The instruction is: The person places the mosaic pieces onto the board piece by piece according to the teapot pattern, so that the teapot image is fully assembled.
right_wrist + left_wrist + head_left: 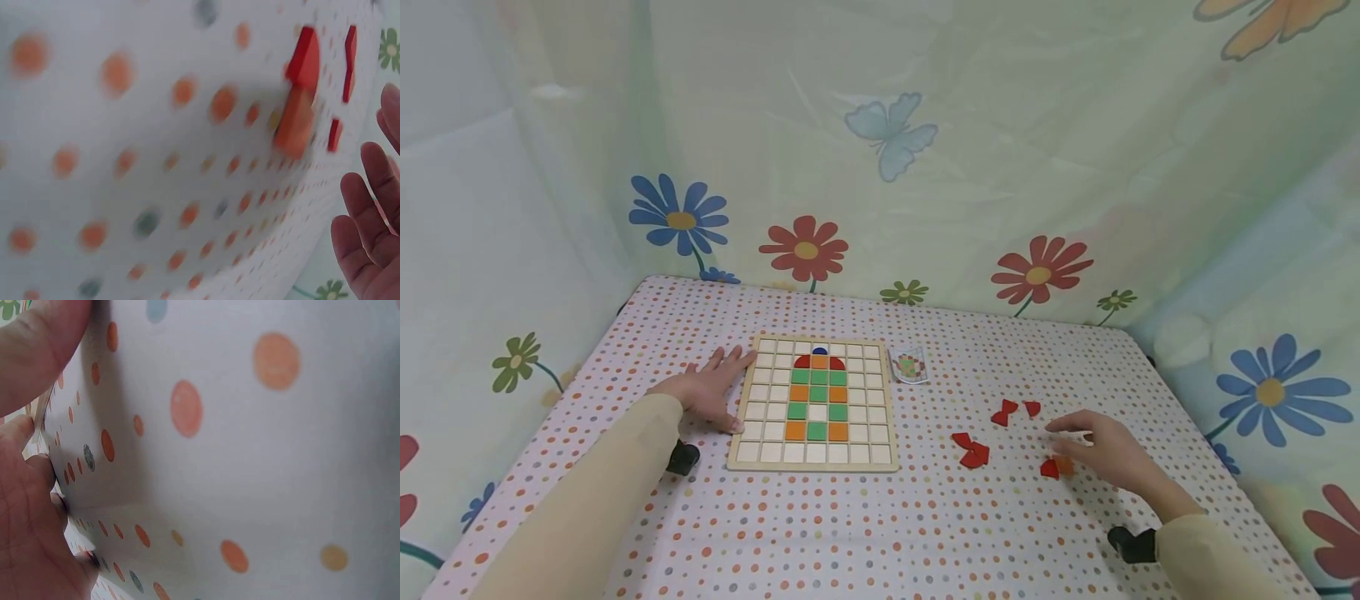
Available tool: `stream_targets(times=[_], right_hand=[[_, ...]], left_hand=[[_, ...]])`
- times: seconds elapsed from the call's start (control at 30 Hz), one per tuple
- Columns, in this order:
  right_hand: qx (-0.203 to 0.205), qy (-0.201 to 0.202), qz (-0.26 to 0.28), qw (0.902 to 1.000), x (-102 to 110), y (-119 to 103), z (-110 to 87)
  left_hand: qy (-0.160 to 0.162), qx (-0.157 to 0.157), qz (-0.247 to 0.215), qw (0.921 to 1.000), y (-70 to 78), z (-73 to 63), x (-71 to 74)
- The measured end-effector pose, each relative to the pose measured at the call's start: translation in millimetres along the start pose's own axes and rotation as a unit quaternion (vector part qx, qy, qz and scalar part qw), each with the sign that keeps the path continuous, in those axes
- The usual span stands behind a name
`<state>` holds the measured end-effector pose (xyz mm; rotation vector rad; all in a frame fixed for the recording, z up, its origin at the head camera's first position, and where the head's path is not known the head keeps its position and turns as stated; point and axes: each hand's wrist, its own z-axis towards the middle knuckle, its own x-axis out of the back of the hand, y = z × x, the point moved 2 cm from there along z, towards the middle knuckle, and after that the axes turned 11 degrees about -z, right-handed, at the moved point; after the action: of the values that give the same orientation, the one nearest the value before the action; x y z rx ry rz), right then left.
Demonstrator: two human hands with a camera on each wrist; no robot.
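A light wooden grid board (736, 454) lies left of centre in the head view. Green, orange, red and blue tiles form a symmetrical figure on it, with a blue piece (820, 351) at the top. My left hand (706, 392) rests with spread fingers along the board's left edge; its thumb is by the lower part of that edge. Over the right of the table hovers my right hand (1105, 450), fingers loosely bent and nothing seen between them. Just below its fingertips lie an orange square tile (294, 128) and a red quarter-round tile (304, 56), side by side.
Several more red tiles (975, 455) lie between board and right hand, with a red pair (1004, 412) and a single red tile (1032, 408) farther back. A small picture card (909, 365) is beside the board's upper right. A dotted cloth (820, 533) covers the table.
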<state>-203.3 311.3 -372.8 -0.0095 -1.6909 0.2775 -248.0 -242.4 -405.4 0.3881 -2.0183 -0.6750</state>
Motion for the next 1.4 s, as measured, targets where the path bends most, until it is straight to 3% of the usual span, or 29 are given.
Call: stream_targets(times=[0.2, 0.37, 0.6, 1.17, 1.4], right_hand=[[-0.027, -0.028, -0.005, 0.9992, -1, 27, -8.9], [-0.05, -0.05, -0.003, 0.9975, -11, 37, -10.1], [-0.04, -0.033, -0.026, 0.9983, -19, 33, -5.8], [-0.044, -0.041, -0.033, 0.9976, -15, 35, -6.2], [-0.027, -0.02, -0.029, 0.999, -10, 27, -4.5]], left_hand=[[0.002, 0.006, 0.003, 1.0, -0.6, -1.5, 1.9], [-0.002, 0.002, -0.005, 1.0, -0.3, -3.4, 2.6], [-0.001, 0.004, -0.011, 0.9999, -1.4, -4.3, -0.5], [0.008, -0.005, -0.001, 1.0, -4.8, 1.4, -4.2], [0.006, -0.001, -0.001, 1.0, -2.1, 2.4, -2.8]])
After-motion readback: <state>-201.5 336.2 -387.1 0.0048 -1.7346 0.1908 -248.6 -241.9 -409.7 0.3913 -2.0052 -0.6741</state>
